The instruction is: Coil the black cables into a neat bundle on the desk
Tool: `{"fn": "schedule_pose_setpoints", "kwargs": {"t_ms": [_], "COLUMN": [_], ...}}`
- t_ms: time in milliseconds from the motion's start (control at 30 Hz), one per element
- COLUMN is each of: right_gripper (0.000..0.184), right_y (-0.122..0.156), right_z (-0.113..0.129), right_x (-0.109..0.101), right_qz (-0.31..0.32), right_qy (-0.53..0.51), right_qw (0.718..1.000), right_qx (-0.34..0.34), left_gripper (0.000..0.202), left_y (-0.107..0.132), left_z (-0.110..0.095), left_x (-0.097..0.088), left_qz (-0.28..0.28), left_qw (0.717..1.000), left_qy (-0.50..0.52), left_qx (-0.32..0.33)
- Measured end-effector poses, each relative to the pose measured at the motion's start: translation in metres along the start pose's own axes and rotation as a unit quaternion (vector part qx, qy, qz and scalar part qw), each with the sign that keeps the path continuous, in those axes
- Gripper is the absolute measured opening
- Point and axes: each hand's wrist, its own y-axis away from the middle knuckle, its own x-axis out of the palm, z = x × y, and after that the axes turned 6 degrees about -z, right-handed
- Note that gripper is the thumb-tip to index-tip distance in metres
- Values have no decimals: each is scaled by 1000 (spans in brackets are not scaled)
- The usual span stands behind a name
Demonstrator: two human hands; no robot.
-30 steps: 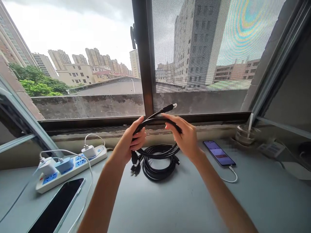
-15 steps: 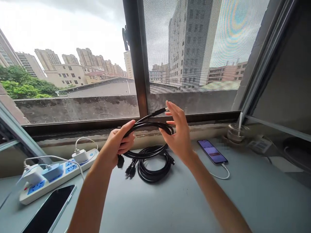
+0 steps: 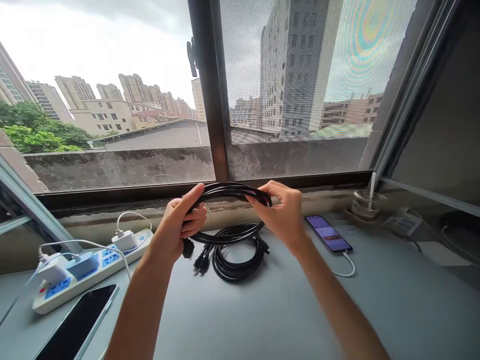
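Observation:
I hold a coiled black cable (image 3: 225,191) up in front of the window with both hands. My left hand (image 3: 180,225) is closed round the coil's left side, thumb on top, and a black plug hangs just below it. My right hand (image 3: 285,212) pinches the right side of the coil. Below the held loop, a second bundle of black cables (image 3: 236,257) lies coiled on the grey sill (image 3: 262,320), its plugs pointing left.
A white power strip (image 3: 90,267) with chargers plugged in lies at the left, and a dark phone (image 3: 77,325) lies in front of it. A lit phone (image 3: 328,234) on a white cable lies right of my hand. A glass cup with a straw (image 3: 365,202) stands by the window frame.
My right hand was open beside the coil half a second ago and has now closed on it. The loose cable end that stuck up is now folded into the coil.

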Motion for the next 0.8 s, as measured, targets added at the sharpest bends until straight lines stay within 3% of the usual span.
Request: {"fn": "schedule_pose_setpoints", "kwargs": {"t_ms": [133,200,267,333,367,467,567,600,633,733,800], "right_gripper": [33,35,35,33,31,30,74,79,74,28,15], "right_y": [1,1,1,1,1,2,4,4,5,4,2], "right_z": [4,7,10,12,13,14,16,16,15,11,8], "right_x": [-2,-4,-6,-8,-9,-10,-8,-6,-5,-1,-2], "right_qz": [70,144,214,261,270,242,147,116,90,55,54], "right_qy": [-55,-161,-273,-333,-340,-294,-196,-169,-151,-135,-124], "right_qw": [989,951,889,849,847,887,950,964,973,985,987], "right_qx": [116,221,299,316,308,263,196,172,149,97,86], "left_gripper": [74,74,75,75,75,74,68,66,64,62,61], "left_y": [-1,-3,-4,-6,-7,-9,-9,-9,-9,-8,-8], "left_z": [2,5,8,10,11,12,14,15,16,21,25], "left_x": [-5,-7,-9,-9,-9,-9,-6,-4,-1,8,13], "left_qz": [14,29,52,82,95,105,78,72,71,90,101], "left_qw": [1000,999,998,996,995,994,997,997,997,995,994], "left_qy": [-13,-15,-7,6,15,35,9,-5,-19,-40,-43], "left_qx": [18,26,36,40,40,27,-3,-10,-16,-22,-25]}}
